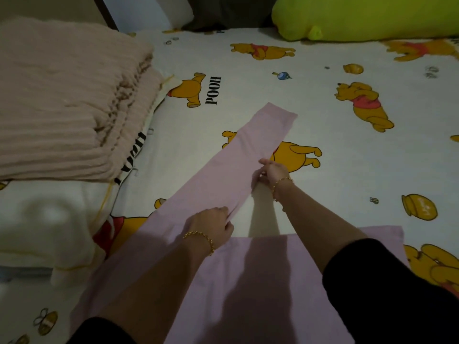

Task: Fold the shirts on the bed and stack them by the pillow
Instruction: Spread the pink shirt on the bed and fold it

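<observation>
Left of the left grip (211, 227), a white cartoon-printed pillow (49, 219) was seen, with a folded beige ribbed blanket (62, 95) lying on its far part. The pale pink long-sleeved shirt (248, 281) was spread on the printed bed sheet (248, 78) beneath both forearms. Its long sleeve (248, 155) was pinched at the edge near the armpit by the left grip and midway along by the right grip (272, 171). The sleeve would best be held taut, carried across the body in one sweep, and smoothed flat.

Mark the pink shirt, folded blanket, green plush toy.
pink shirt (231, 167), head view, middle of the outstretched sleeve.
folded blanket (62, 95), head view, ribbed top face.
green plush toy (360, 16), head view, its body.
</observation>
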A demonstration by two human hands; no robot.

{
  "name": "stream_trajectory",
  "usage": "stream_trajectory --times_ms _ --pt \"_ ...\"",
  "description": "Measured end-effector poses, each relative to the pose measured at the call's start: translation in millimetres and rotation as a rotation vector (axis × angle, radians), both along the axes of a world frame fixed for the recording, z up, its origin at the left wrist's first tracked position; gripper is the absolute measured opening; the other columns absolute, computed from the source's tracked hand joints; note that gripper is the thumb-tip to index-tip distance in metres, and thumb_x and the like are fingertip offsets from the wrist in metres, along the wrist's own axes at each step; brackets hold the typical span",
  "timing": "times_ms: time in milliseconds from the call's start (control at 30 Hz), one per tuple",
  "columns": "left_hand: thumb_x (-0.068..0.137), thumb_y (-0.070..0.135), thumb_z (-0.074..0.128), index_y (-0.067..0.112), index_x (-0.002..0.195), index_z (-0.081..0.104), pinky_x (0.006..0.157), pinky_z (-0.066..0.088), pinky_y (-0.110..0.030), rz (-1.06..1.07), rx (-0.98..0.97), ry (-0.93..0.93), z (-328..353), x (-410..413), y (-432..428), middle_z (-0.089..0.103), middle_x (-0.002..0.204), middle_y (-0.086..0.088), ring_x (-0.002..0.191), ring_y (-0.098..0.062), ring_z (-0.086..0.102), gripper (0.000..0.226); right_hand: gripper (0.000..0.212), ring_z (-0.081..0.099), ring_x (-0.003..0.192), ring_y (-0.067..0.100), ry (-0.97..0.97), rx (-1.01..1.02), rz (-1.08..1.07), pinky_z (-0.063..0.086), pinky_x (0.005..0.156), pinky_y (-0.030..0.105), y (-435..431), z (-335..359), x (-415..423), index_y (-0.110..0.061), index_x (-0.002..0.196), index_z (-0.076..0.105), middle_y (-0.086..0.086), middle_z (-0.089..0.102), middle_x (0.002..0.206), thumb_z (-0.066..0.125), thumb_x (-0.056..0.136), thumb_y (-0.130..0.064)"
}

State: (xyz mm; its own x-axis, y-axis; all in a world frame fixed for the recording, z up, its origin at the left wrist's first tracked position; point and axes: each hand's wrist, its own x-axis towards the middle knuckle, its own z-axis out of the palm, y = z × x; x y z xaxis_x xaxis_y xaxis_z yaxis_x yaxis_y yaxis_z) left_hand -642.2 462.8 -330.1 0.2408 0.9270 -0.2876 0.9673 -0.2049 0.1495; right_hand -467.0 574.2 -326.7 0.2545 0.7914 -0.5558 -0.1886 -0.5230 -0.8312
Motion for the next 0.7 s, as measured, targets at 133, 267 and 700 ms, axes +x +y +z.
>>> stream_trajectory --times_ms 133,267,700 --pt "0.09 0.034 0.042 0.02 0.088 0.036 0.063 0.045 -0.034 0.005 -0.006 -0.023 1 1 1 0.063 0.09 -0.007 0.08 -0.027 0.06 0.016 0.034 0.054 0.076 0.023 0.023 0.0 0.003 0.048 0.065 0.029 6 0 1 0.002 0.115 0.062 0.012 0.056 0.09 0.041 0.089 0.009" --pt "0.091 0.036 0.044 0.015 0.095 0.045 0.068 0.046 -0.034 0.004 -0.017 -0.034 7 3 -4 0.063 0.097 -0.009 0.087 -0.029 0.061 0.021 0.036 0.05 0.067 0.014 -0.08 -0.019 0.047 0.044 0.059 0.025 -2 0 9 -0.004 0.115 0.063 0.009 0.057 0.088 0.043 0.088 0.008" --pt "0.092 0.038 0.049 0.018 0.088 0.039 0.062 0.038 -0.029 0.095 -0.044 -0.127 69 -37 -161 0.057 0.085 -0.003 0.077 -0.022 0.054 0.022 0.032 0.056 0.092 0.017 -0.406 0.116 0.301 0.046 0.084 0.029 -198 58 32 -0.014 0.102 0.067 0.004 0.061 0.101 0.048 0.085 0.006"
